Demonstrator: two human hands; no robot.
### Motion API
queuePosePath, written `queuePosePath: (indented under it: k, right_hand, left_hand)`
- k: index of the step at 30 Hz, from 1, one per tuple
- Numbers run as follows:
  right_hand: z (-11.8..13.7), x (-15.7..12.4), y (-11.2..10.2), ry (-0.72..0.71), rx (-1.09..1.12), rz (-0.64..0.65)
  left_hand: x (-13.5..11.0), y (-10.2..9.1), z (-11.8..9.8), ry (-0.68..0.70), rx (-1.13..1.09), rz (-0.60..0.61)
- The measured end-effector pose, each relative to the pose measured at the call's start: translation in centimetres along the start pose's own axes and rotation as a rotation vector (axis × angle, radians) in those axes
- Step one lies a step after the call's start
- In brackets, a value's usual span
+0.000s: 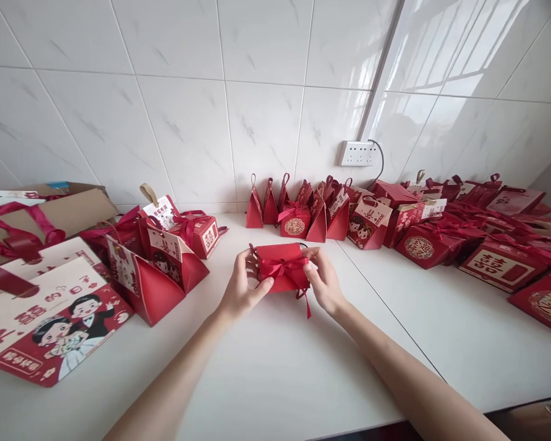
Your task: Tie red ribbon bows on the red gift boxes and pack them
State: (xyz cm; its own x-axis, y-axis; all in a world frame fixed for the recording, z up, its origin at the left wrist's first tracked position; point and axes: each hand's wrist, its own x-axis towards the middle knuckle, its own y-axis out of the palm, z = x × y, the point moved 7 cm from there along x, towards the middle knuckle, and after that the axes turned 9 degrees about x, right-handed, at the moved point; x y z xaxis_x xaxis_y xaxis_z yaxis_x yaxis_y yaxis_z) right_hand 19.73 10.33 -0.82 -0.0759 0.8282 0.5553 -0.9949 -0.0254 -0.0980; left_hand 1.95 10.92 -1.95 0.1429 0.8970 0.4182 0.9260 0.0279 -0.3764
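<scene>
A small red gift box with a ribbon bow tied across its front is between my two hands, over the middle of the white table. My left hand is closed on the box's left side, its thumb on the front below the bow. On the right side, my right hand grips the box with its thumb by the bow's right loop. One ribbon tail dangles below the box near my right fingers. The box's back is out of sight.
Triangular red gift boxes stand in rows by the tiled wall. More boxes crowd the right. At left are printed cards, tent-shaped boxes and a cardboard carton. A power strip is on the wall.
</scene>
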Motion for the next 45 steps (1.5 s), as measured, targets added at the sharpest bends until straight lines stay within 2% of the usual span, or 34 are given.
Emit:
queuePosePath:
  k: [2,5,9,12,16,21,29,35,40,42,45]
  right_hand:
    - [0.0,0.0,-0.1,-0.010,-0.112,-0.068]
    - [-0.1,0.1,0.0,-0.031,-0.194,-0.077]
    - [-0.4,0.3,0.1,-0.067,-0.149,-0.021]
    - [-0.6,0.3,0.4,-0.075,-0.110,0.010]
    - [-1.1,0.4,0.2,-0.023,-0.062,-0.021]
    - [-0.9,0.5,0.2,0.028,-0.040,-0.010]
    - [-0.8,0.6,-0.1,0.116,0.040,-0.100]
    - [-0.6,0.4,-0.1,0.106,0.052,-0.135]
    - [-0.9,0.2,-0.2,0.193,0.093,-0.168]
    - [-1.0,0.3,-0.3,0.198,0.134,-0.121]
    - [-0.6,0.5,0.1,0.123,0.083,0.093]
  left_hand:
    - [-0.2,0.1,-0.2,0.031,0.043,-0.040]
    - [-0.5,0.1,0.3,-0.020,0.060,-0.092]
    - [-0.4,0.2,-0.1,-0.021,0.076,-0.083]
    - [-0.4,-0.4,-1.1,0.040,0.152,-0.163]
    - [-0.4,-0.7,-1.8,0.114,0.239,-0.215]
    - [-0.3,-1.3,-1.5,0.105,0.230,-0.272]
    - [-0.3,-0.8,-1.4,0.063,0.345,-0.145]
    - [-0.2,-0.2,-1.5,0.053,0.298,-0.077]
    - [-0.1,-0.4,-1.7,0.036,0.245,-0.070]
    - [0.0,-0.6,-1.6,0.015,0.235,-0.056]
    - [0.0,-0.9,-1.4,-0.006,0.200,-0.053]
